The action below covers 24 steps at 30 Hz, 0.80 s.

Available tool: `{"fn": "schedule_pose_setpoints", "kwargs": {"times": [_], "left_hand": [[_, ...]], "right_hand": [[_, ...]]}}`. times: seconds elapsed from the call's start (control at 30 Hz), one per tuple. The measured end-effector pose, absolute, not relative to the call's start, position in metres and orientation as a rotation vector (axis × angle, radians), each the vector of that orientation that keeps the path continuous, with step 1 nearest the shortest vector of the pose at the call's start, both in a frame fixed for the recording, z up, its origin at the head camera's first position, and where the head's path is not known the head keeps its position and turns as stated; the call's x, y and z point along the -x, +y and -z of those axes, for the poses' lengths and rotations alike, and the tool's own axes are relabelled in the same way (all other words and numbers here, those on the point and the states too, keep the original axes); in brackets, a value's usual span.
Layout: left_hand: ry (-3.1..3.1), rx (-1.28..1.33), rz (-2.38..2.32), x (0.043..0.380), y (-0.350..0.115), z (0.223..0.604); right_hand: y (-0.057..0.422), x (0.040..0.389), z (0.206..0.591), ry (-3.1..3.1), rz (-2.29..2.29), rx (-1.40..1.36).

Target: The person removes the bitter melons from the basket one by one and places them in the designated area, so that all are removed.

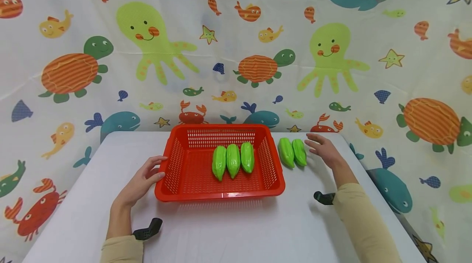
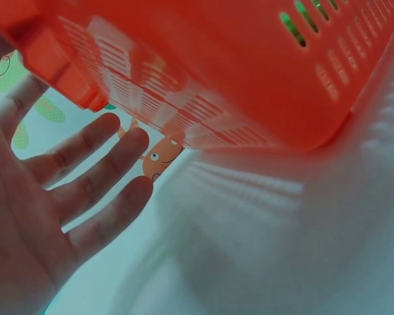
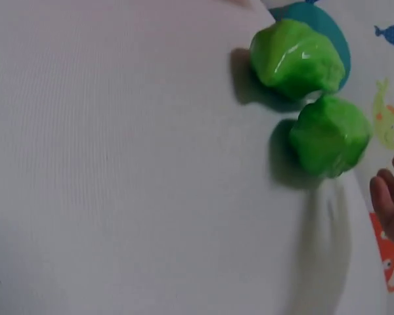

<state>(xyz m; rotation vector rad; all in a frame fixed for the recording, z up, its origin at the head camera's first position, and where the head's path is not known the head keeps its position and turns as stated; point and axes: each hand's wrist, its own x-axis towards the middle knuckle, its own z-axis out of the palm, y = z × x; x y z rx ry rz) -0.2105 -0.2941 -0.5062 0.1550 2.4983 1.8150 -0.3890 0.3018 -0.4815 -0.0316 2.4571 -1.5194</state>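
Your left hand (image 1: pixel 141 180), fingers loosely spread, is at the left rim of the red basket (image 1: pixel 193 181), probably to steady it around 3 green fruits (image 1: pixel 233 160), while your right hand (image 1: pixel 326 151), relaxed and empty, is beside 2 others (image 1: pixel 286 152) on the table (image 1: pixel 228 230).

The basket (image 1: pixel 221 196) is bright red, the vegetables (image 1: pixel 233 160) are light green, and the bench (image 1: pixel 221 234) is plain white. The white cloth (image 1: pixel 221 23) has orange-shelled turtles (image 1: pixel 258 68), lime octopuses (image 1: pixel 144 19) and teal whales (image 1: pixel 263 119). The sleeves (image 1: pixel 365 218) are beige.

Left hand (image 1: pixel 143 179) with fingers (image 2: pixel 111 216) spread, right hand (image 1: pixel 324 149) farther forward, its forearm (image 1: pixel 344 175) slanting inward
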Motion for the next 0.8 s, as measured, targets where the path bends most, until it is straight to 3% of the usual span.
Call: {"fn": "schedule_pose_setpoints", "kwargs": {"times": [0.47, 0.8], "left_hand": [[2.497, -0.136, -1.812, 0.211, -0.294, 0.509], [2.498, -0.141, -1.812, 0.21, -0.294, 0.507]], "right_hand": [[0.262, 0.381, 0.444, 2.522, 1.527, -0.075], [0.237, 0.363, 0.419, 2.613, 1.365, 0.034]]}}
